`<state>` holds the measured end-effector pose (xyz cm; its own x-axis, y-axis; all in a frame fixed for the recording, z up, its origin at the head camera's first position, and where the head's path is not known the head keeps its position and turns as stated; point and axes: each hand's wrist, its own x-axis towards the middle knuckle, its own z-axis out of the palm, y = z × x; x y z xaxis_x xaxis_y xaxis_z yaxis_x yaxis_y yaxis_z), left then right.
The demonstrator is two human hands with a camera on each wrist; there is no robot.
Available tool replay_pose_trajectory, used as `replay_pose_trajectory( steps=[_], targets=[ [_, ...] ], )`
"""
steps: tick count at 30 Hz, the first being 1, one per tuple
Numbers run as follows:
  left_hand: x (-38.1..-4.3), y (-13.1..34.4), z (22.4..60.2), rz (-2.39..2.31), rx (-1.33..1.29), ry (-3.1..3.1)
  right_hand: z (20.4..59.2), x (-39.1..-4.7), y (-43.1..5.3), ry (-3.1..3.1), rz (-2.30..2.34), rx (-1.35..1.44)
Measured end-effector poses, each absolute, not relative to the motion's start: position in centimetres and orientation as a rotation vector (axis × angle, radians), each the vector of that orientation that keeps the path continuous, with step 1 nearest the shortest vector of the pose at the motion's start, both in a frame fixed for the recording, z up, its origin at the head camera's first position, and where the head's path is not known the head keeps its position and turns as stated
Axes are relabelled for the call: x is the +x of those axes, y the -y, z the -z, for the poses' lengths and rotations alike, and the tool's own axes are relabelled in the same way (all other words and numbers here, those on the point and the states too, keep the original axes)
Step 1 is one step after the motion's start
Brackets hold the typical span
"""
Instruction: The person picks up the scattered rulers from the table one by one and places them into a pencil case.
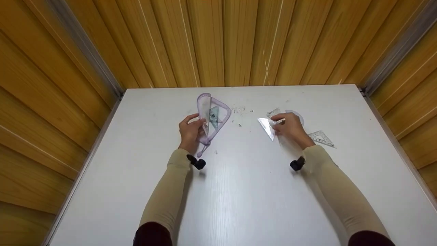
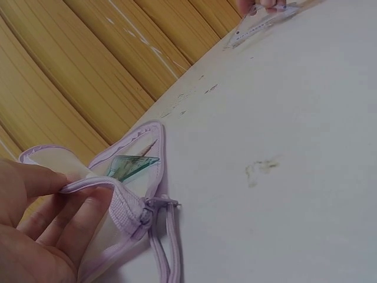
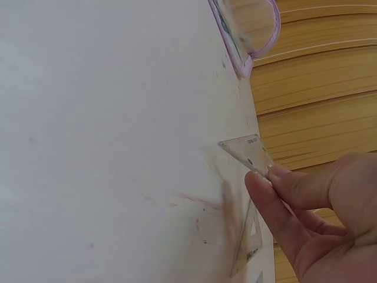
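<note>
A clear zip pouch with lilac edging (image 1: 204, 102) is held in my left hand (image 1: 189, 132) on the left of the table. In the left wrist view the thumb and fingers pinch its zipped edge (image 2: 123, 203), and the mouth stands unzipped. Inside lies a teal see-through set square (image 2: 134, 167) beside a thin pointed stick-like thing. My right hand (image 1: 290, 127) pinches a clear set square (image 3: 244, 150) between thumb and forefinger, tilted over the table. Beyond that hand lie a lilac-tinted protractor (image 1: 297, 115), partly hidden, and another clear piece with markings (image 1: 273, 112).
Right of the right hand, a clear set square with a triangular cutout (image 1: 322, 138) lies on the white table (image 1: 239, 191). Dark smudges (image 1: 239, 125) mark the tabletop between the hands. Wood-patterned panels (image 1: 239, 44) rise behind the far edge and at both sides.
</note>
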<state>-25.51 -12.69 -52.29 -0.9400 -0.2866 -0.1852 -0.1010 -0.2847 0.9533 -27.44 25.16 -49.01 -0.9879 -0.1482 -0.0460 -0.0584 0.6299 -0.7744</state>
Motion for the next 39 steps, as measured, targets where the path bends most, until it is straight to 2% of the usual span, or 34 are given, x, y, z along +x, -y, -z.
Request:
replay_pose_trajectory(
  steps=[19,32,39],
  targets=[
    [-25.4,12.6,52.2,2.400,0.517,1.773,47.7,-28.0,-24.4,-2.752,1.341,-0.136],
    [-25.8,12.7,52.3,2.344,0.527,1.824,47.5,-28.7,-23.2,-2.499,1.715,-0.003],
    [-25.9,12.7,52.4,2.320,0.545,1.846,47.5,-28.9,-22.8,-2.492,1.716,-0.010]
  ],
)
